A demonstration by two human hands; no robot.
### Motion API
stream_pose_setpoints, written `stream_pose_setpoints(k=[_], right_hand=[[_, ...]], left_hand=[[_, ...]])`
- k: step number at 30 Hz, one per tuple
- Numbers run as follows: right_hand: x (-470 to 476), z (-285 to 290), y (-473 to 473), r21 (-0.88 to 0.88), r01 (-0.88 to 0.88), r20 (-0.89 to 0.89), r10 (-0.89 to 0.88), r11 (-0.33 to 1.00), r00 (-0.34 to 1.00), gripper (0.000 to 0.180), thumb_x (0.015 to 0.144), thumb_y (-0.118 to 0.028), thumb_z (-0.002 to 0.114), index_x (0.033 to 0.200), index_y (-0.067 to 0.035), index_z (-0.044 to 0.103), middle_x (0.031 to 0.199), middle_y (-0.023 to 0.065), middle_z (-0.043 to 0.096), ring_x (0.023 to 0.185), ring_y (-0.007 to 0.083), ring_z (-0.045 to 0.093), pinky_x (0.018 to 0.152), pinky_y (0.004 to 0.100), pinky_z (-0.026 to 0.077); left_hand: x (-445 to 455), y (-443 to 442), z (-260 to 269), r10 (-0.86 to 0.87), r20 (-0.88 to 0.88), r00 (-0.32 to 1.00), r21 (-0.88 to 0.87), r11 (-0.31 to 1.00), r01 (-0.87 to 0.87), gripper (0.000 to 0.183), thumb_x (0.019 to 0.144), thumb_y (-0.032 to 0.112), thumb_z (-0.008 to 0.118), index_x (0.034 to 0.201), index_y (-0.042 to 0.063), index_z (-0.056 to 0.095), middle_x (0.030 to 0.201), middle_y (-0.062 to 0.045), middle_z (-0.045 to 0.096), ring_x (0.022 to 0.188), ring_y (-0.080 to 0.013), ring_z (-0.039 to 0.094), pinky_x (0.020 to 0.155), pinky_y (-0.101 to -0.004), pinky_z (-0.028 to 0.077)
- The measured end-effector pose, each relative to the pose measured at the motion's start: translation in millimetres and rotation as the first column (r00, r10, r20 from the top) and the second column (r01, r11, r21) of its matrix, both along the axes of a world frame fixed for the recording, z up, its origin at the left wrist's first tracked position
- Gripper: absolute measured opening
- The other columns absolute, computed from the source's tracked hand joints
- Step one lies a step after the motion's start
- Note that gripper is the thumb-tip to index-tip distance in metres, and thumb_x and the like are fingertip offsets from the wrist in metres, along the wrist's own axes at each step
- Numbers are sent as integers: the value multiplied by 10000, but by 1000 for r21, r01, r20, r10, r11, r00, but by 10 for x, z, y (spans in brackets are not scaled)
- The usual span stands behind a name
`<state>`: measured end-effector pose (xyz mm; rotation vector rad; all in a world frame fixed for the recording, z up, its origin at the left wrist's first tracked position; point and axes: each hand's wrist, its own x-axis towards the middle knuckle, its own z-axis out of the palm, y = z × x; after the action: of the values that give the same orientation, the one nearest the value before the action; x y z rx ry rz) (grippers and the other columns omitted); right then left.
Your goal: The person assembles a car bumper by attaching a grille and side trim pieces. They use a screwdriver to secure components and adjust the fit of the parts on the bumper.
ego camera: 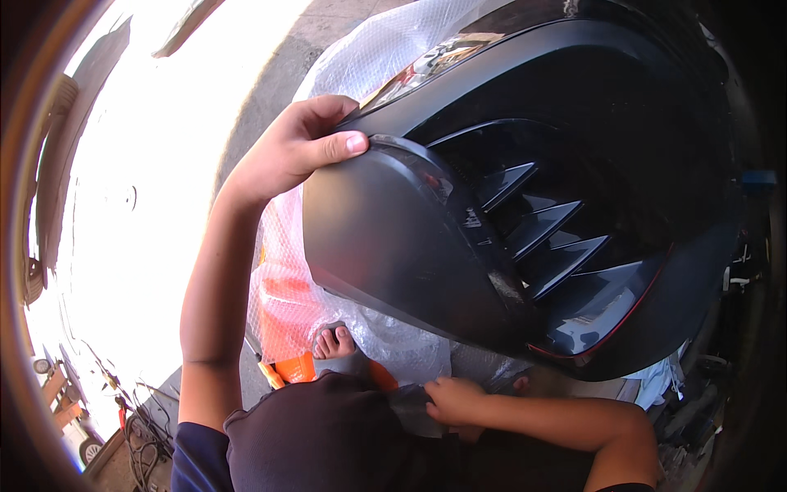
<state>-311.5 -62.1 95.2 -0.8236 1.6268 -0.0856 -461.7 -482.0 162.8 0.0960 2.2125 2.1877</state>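
Observation:
A large black car bumper (393, 240) lies in front of me, with matt sections, a glossy trim strip and several pointed fins (562, 264) around its dark recess. My left hand (307, 141) grips its upper left edge, the thumb on the outer face and the fingers going behind the rim. Low in the view, my right hand (455, 400) is curled close to my body, below the bumper's lower edge and apart from it. Whether anything is inside its fingers is hidden. A thin red line (639, 313) runs along the glossy corner piece.
Bubble wrap (369, 55) lies under and behind the bumper, with orange material (295, 369) by my foot (335, 341). Cables (141, 455) lie at lower left. Sunlit ground (141, 203) is overexposed on the left. Crumpled pale sheeting (655, 381) is at right.

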Motion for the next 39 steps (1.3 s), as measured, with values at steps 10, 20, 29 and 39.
stream_pose_setpoints(k=[10,20,29,39], right_hand=[[-47,-443,1461,294,334,-466,-171,896,868,441,922,-255,654,1246,42,616,1211,250,673,1147,395,665,969,495,541],[-11,-1012,2531,-105,630,-652,-532,769,541,334,930,-302,650,1104,-27,724,1070,187,720,969,366,701,872,516,546],[-199,-1199,2301,-60,525,-577,-458,849,676,330,933,-286,641,1167,-67,720,1048,196,737,972,384,713,851,522,553],[-129,-277,579,26,-350,-31,351,936,936,467,949,-454,628,1096,-13,668,1103,239,706,1029,419,698,898,517,567]], left_hand=[[-75,48,-39,-10,-52,999,-98,995,5,543,945,512,714,1087,-8,650,917,1,620,882,-79,573,808,-264,469],[25,-537,-772,543,1,840,57,838,-542,539,1130,372,333,1471,-18,483,1398,-177,584,1287,-265,555,1132,-406,407],[494,-79,-498,591,-195,783,-485,636,-600,464,1106,437,434,1246,22,587,1102,-85,627,1010,-185,589,910,-356,482],[3890,871,-1059,764,-340,549,-839,18,-544,238,852,99,738,1039,12,621,1027,-185,634,944,-378,640,837,-451,529]])
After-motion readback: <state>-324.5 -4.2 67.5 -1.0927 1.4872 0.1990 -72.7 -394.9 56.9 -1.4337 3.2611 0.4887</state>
